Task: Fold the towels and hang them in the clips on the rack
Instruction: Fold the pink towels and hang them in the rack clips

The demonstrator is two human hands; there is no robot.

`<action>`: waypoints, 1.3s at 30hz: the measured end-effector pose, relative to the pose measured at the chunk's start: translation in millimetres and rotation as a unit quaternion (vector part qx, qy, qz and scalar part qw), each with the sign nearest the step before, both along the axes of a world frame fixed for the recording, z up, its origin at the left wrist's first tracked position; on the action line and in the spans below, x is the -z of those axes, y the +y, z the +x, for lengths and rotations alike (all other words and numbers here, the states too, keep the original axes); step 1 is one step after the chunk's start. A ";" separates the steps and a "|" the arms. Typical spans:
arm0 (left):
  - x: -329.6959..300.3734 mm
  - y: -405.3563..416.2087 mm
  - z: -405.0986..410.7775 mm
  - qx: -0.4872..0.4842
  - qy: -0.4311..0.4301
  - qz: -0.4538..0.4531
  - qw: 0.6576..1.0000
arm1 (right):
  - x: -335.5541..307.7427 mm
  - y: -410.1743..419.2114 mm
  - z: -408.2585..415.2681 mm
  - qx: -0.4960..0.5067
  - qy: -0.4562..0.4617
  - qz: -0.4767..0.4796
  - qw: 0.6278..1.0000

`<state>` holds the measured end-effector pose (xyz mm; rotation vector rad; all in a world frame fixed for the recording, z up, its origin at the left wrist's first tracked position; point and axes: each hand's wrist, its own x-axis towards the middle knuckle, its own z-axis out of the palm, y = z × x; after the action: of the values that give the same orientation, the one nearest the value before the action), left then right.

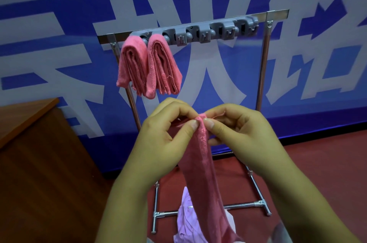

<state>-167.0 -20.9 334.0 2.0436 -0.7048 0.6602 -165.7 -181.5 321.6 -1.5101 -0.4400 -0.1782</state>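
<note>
A metal rack [263, 67] stands before a blue wall, with a grey clip bar [200, 33] across its top. Two folded pink towels [131, 63] [164, 67] hang from the bar's two leftmost clips. In front of the rack I hold a third pink towel [200, 167], which hangs down long and narrow. My left hand [164, 135] and my right hand [238, 129] both pinch its top edge between thumb and fingers, thumbs almost touching. The clips to the right hold nothing.
A brown wooden cabinet [35, 153] stands at the left. A pale lilac cloth [188, 221] lies low between the rack's feet, partly behind the hanging towel. The floor [327, 173] is dark red.
</note>
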 end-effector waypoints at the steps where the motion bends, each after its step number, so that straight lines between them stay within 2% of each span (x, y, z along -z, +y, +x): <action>1: -0.2 -0.4 -0.2 -0.001 0.003 -0.004 1.000 | 1.0 0.2 -0.1 0.010 -0.009 -0.008 1.000; 5: -0.2 -1.1 -1.5 -0.005 0.016 -0.014 1.000 | 4.0 1.6 -0.3 0.042 -0.031 -0.022 0.998; 9: 1.5 -2.9 -0.1 -0.022 0.036 -0.040 0.998 | 3.9 4.0 -1.9 0.023 -0.031 -0.014 0.999; 13: 2.2 -3.9 -0.6 -0.020 0.063 -0.065 0.996 | 5.6 5.1 2.2 0.039 -0.042 -0.057 0.997; 15: 1.4 5.5 1.0 -0.007 0.098 -0.068 0.993 | 6.5 2.3 5.5 0.024 -0.034 -0.050 0.998; 18: 2.1 29.0 6.1 0.006 0.186 -0.008 0.983 | 8.3 -3.8 8.2 0.007 -0.037 -0.038 0.999; 20: 5.1 36.8 7.7 0.031 0.226 -0.001 0.974 | 8.7 -6.9 8.9 0.003 -0.041 -0.028 0.999; 22: 9.0 37.4 9.0 0.054 0.218 -0.048 0.973 | 9.0 -7.4 10.7 0.000 -0.038 -0.031 0.999; 27: 13.3 32.6 10.1 0.040 0.128 -0.173 0.976 | 6.6 -9.0 12.5 -0.007 -0.045 -0.005 0.999; 30: 9.0 22.5 9.7 0.061 0.080 -0.247 0.964 | -6.3 -11.2 8.7 -0.018 -0.069 0.020 0.997; 33: 9.4 17.5 16.4 0.135 0.155 -0.317 0.926 | -13.8 -9.6 12.9 -0.014 -0.082 0.035 0.996; 35: 17.7 16.9 20.1 0.197 0.239 -0.315 0.897 | -15.3 -6.5 15.4 -0.013 -0.090 0.042 0.995; 36: 22.2 17.3 20.9 0.206 0.268 -0.301 0.892 | -16.1 -4.6 16.1 -0.016 -0.089 0.044 0.995; 39: 29.5 15.7 20.4 0.167 0.292 -0.251 0.908 | -17.6 -0.3 18.1 -0.024 -0.095 0.038 0.994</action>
<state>-146.7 -5.2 304.4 1.4713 -0.4462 0.0004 -147.6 -181.8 339.2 -1.4120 -0.6145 -0.3005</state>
